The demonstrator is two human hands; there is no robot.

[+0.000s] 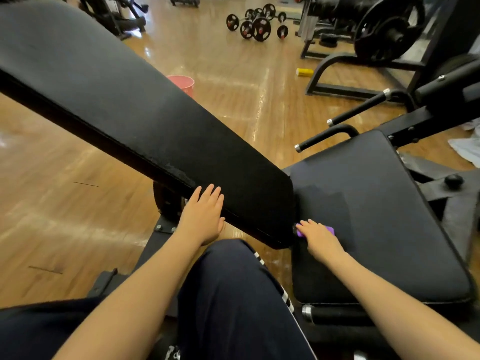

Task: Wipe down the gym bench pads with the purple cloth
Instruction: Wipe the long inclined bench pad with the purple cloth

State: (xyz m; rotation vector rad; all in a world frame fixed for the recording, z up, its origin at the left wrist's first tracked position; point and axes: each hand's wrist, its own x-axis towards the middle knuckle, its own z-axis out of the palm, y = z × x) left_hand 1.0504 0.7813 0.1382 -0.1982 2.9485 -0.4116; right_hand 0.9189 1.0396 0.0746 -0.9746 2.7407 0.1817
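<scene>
A long black back pad [145, 110] slopes up from the lower middle to the upper left. Its lower end meets the black seat pad [368, 214] on the right. My left hand [204, 216] lies flat with straight fingers on the near edge of the back pad's lower end. My right hand [318, 236] presses the purple cloth [329, 229] onto the seat pad, right at the gap between the two pads. Most of the cloth is hidden under the hand; only its purple edges show. A damp-looking streak marks the seat pad just above the cloth.
A pink bucket [185, 83] stands on the wooden floor behind the back pad. Black handles [327, 135] jut out past the seat. Barbells with plates [255, 23] lie far off, a loaded machine [387, 29] stands upper right. My dark-trousered knee [233, 287] is between my arms.
</scene>
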